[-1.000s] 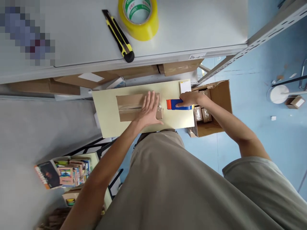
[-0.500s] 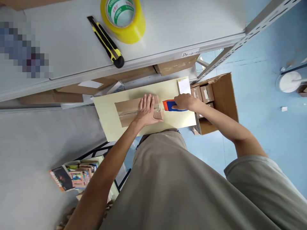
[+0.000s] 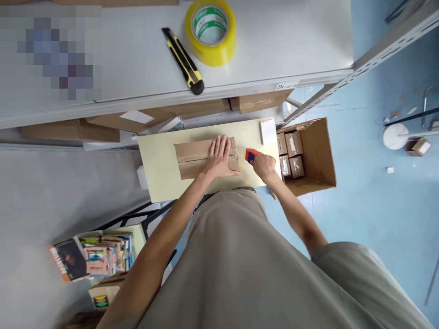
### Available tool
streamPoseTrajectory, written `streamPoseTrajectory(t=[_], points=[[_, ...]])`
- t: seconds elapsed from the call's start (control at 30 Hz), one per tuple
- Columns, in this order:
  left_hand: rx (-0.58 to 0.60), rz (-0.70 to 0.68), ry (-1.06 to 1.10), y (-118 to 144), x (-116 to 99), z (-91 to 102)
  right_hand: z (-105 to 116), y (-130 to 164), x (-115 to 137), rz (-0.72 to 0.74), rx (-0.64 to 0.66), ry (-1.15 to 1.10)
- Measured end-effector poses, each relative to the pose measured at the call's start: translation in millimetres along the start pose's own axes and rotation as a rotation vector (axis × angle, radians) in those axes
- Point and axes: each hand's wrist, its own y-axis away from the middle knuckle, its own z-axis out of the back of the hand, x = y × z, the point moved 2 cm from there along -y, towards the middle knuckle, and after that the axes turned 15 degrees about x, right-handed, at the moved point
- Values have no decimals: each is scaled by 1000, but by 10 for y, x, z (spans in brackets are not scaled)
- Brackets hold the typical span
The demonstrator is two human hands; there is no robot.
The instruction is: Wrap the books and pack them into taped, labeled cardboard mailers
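On the pale yellow tabletop [image 3: 157, 178] lies a flat-looking brown cardboard box [image 3: 192, 161], with a dark seam along its middle and shiny clear tape at its right end. My left hand [image 3: 219, 160] rests on the box near that end, fingers stretched and the thumb spread. Just right of the box, my right hand [image 3: 265, 165] is wrapped round a blue and orange-red hand tool [image 3: 251, 154]. The tool's orange end faces the box, with a small gap between them. My fingers hide most of its body, so its exact kind is unclear.
A white pad [image 3: 268, 132] lies at the table's back right corner. Beyond stands an open carton [image 3: 317, 155] holding several small taped boxes. The grey shelf [image 3: 274, 41] above bears a yellow tape roll [image 3: 219, 54] and a utility knife [image 3: 183, 61]. Books [image 3: 109, 256] are lower left.
My right hand has drawn the tool rightward, slightly away from the box, and its elbow has come closer to my body. The left hand stays on the box. The view has shifted.
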Motion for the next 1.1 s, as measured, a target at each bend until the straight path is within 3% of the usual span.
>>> streamPoseTrajectory(t=[0.17,0.27,0.5,0.67,0.83,0.97,1.03,1.1], points=[[-112,-29,85,267,-89,-32,-55,493,124,-179,-178,-183],[-232,-88,132,519,-159,102,22,810,300,-195,-289,-229],[-510,-250,45,1058,-212,925,613,1340,1109,23,-530,-228],[-748,-147,8,1371,64,1445,1031,1491,1810,229,-646,-187],[-891,-40,6,1612,288,1753,1295,1550,2298,319,-714,-138],[-929,-7,-6,1715,327,1822,1398,1515,2426,338,-717,-125],[-902,-33,-10,1721,361,1735,1339,1423,2361,337,-681,-134],[-847,-49,21,1699,457,1530,1169,1275,2194,303,-629,-168]])
